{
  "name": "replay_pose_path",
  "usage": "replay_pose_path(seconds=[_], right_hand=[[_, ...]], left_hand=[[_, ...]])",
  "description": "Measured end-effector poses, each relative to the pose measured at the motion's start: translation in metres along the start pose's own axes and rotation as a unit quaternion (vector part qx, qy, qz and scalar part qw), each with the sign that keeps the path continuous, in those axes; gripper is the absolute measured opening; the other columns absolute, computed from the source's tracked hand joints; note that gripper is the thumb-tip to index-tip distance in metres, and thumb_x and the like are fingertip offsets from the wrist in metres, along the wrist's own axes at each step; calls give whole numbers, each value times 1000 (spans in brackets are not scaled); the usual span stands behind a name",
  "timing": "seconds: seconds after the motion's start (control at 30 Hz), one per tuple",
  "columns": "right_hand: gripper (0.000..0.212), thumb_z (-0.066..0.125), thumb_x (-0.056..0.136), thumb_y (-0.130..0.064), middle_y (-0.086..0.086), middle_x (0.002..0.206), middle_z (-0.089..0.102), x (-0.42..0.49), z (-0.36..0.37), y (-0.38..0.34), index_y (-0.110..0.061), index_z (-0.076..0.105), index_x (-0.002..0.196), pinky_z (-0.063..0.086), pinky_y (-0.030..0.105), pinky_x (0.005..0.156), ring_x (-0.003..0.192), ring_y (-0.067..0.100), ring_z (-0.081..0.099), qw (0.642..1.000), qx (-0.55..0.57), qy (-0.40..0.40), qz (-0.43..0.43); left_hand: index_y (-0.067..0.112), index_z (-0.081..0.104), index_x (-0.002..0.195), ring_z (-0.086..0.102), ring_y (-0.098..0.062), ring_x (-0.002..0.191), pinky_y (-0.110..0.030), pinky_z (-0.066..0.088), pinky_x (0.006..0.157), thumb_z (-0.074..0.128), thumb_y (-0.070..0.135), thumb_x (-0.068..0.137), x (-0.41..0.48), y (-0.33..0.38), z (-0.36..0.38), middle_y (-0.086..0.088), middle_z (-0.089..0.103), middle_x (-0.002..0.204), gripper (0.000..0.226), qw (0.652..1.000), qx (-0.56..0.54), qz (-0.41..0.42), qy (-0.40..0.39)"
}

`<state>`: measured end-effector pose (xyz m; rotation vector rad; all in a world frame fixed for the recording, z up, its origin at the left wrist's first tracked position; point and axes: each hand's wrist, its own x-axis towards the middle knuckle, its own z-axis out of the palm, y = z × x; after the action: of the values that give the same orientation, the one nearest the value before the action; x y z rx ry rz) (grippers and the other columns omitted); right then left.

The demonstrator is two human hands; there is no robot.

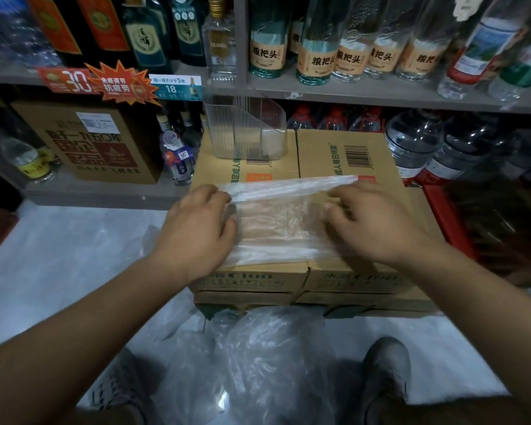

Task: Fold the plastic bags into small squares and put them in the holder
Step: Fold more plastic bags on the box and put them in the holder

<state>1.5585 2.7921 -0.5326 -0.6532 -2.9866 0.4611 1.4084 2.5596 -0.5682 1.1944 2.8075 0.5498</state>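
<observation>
A grey shelf unit [380, 96] is filling the background, with rows of bottles [316, 56] standing on its upper level. In front of it, 2 cardboard boxes [350, 154] are sitting side by side on top of further boxes, and their lids are serving as the work surface. On the floor below their near edge, a heap of loose clear bags [258, 363] is lying crumpled between the person's 2 shoes [387, 372].

On the box tops, 1 clear plastic bag [282, 228] is lying flattened across the seam between the 2 boxes, reaching down to their near edge. Its far edge is lifting off the cardboard as a whitish doubled strip. Behind the bag, at the far end of the left box, the clear ribbed holder [246, 130] is standing upright, apart from bag and hands alike.

The 2 hands are working well apart, with the bag spanning the whole gap between them. The left hand [196, 231] is covering the bag's left end, its thumb and forefinger pinching the raised strip there. The right hand [377, 225] is sitting over the bag's right end, its thumb and curled fingers gripping the strip short of its tip, though blur is smearing the exact contact.
</observation>
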Motion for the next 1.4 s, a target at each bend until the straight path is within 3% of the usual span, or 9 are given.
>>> replay_pose_path(seconds=[0.1, 0.2, 0.4, 0.63, 0.83, 0.93, 1.07, 1.3, 1.4], right_hand=[[59, 29, 105, -53, 5, 166, 22, 19, 23, -26, -26, 30, 157, 11, 40, 122, 153, 23, 12, 997, 10, -67, -40], [69, 17, 103, -61, 3, 169, -11, 38, 44, -28, -28, 4, 162, -12, 37, 121, 154, 22, -16, 993, -32, -110, -34], [74, 1, 96, -72, -2, 161, -35, 41, 54, 8, -35, -20, 156, -16, 45, 123, 146, 21, -35, 982, -107, -153, -20], [91, -10, 81, -83, -1, 164, -30, 36, 46, 37, -34, -19, 157, -15, 43, 123, 148, 19, -32, 986, -111, -123, 2], [73, 27, 93, -67, -3, 169, 9, 13, 17, 1, -31, 28, 156, 6, 41, 122, 155, 16, 0, 999, 4, 10, -45], [65, 29, 101, -56, -1, 170, 2, -7, 33, -25, -30, 18, 159, 1, 42, 126, 155, 17, -5, 994, -12, -48, -99], [66, 22, 104, -53, 0, 167, -19, -15, 58, -26, -29, -4, 161, -12, 39, 124, 153, 18, -20, 987, -56, -119, -91], [74, 5, 97, -68, -4, 163, -30, -15, 57, 3, -32, -20, 157, -12, 42, 125, 149, 13, -31, 983, -98, -130, -82], [76, 19, 97, -70, -5, 169, -7, -17, 50, 9, -33, 4, 161, -1, 40, 126, 154, 14, -10, 992, -59, -81, -80]], left_hand=[[16, 46, 141, 34, -31, 143, -51, 25, 120, 32, 46, 100, 13, -5, 17, -12, 38, 154, 53, 997, 49, 0, -62], [16, 23, 158, 9, -25, 156, -48, 6, 126, 27, 49, 105, 21, -8, 25, -10, 14, 169, 62, 993, 68, 8, -95], [21, -11, 161, -22, -14, 153, -49, -10, 125, -3, 69, 94, 19, -22, 35, 0, -21, 168, 83, 984, 124, 5, -129], [31, -17, 159, -21, -17, 154, -48, -8, 125, 0, 79, 88, 16, -24, 38, -2, -22, 168, 87, 990, 93, -14, -105], [29, 28, 153, 21, -21, 150, -47, 21, 119, 27, 59, 94, 12, -22, 22, -1, 23, 165, 66, 994, -103, -36, -26], [26, 49, 124, 38, -19, 123, -36, 30, 95, 38, 53, 85, 7, -24, 17, 7, 43, 126, 49, 994, -105, -10, 2], [25, 63, 115, 42, -23, 117, -36, 33, 94, 39, 56, 79, -1, -31, 17, 2, 48, 122, 53, 999, -38, 32, -5], [21, 50, 141, 39, -30, 135, -49, 35, 108, 32, 65, 93, -15, -46, 22, -8, 41, 147, 67, 995, 34, 76, -46], [23, 40, 149, 30, -27, 143, -51, 33, 114, 25, 66, 97, -19, -44, 24, -6, 31, 157, 69, 996, 8, 69, -57]])
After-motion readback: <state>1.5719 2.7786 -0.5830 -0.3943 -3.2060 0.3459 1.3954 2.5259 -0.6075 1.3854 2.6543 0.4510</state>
